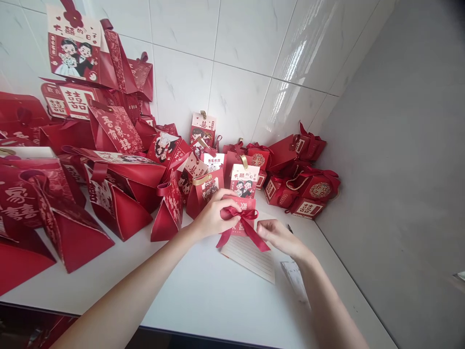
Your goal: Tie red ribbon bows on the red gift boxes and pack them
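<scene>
A small red gift box [242, 224] with a dark red ribbon bow [244, 214] stands on the white counter [203, 286], over a lined sheet of paper [250, 257]. My left hand [214, 215] is closed on the box's left side, fingers pinching the bow's left loop. My right hand [278, 235] sits just right of the box, fingers curled and pinching the end of a ribbon tail [258, 240]. The other ribbon tail [225, 237] hangs down at the left.
Many red wedding favour bags and boxes crowd the counter's left and back, among them a large triangular bag [116, 203] and beribboned boxes [312, 189] in the corner. White tiled wall [236, 63] behind, grey wall [399, 169] at right. A slip of paper [296, 278] lies by my right wrist.
</scene>
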